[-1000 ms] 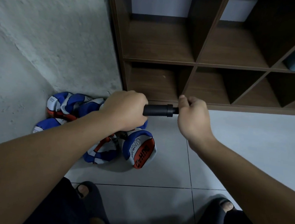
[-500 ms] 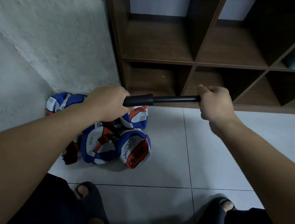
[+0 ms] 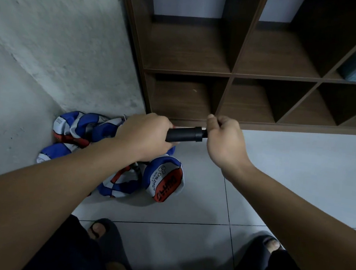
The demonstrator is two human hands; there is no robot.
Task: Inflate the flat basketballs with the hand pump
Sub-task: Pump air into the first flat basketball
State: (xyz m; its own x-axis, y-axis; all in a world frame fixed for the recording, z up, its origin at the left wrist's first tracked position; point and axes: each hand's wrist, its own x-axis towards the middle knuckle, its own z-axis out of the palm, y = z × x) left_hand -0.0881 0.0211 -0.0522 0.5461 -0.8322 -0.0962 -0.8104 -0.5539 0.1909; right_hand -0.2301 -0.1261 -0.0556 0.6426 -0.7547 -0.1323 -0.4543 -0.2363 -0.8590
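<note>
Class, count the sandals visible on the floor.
2: left sandal bottom centre-left, right sandal bottom right. Both partly hidden by the person's legs.

Deflated basketball (image 3: 164, 177), on floor below left hand (image 3: 144, 135) fingers: white panel edge carries word "CHILDREN", last letters partly folded. Beside it, smaller print, illegible. Orange panel, same ball: large dark lettering, creased, unreadable. Ball by wall (image 3: 63, 123): small label, print too fine.
</note>
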